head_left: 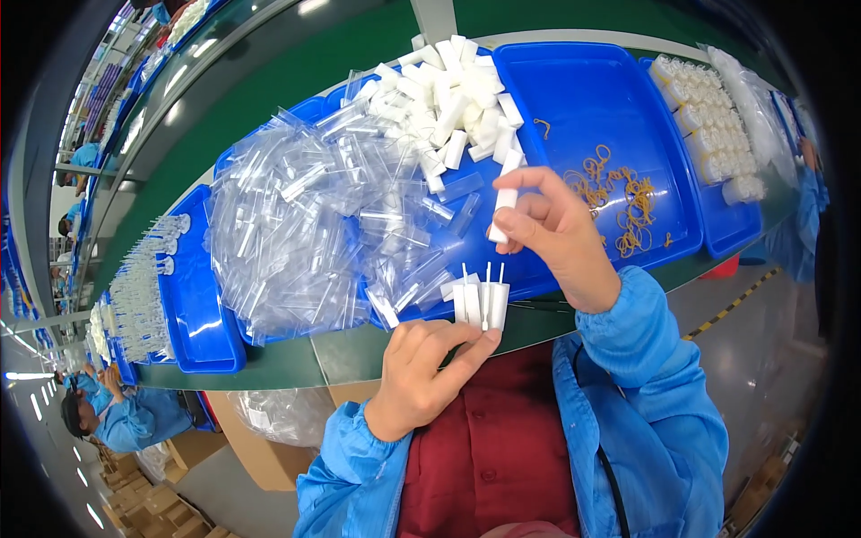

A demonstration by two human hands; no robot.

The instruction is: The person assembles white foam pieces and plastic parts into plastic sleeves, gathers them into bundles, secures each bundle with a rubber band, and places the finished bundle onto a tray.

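At the table's front edge, the fingers of my left hand (417, 372) pinch the lower end of several white pieces with thin rods (482, 303) standing up from them. Just above and to the right, my right hand (560, 233) grips a white rectangular block (505, 213) between thumb and fingers, held upright and apart from the rods. Beyond my hands a pile of similar white blocks (448, 94) spreads over the tray. To its left lies a large heap of clear plastic sleeves (287, 220), some reaching close to my left hand.
A blue tray (574, 81) holds yellowish rubber bands (635, 211). Further right, another tray carries bundled clear and white parts (708, 121). At left stand a blue tray (202, 345) and rows of small clear parts (139, 291). Other people in blue work at the left (143, 417).
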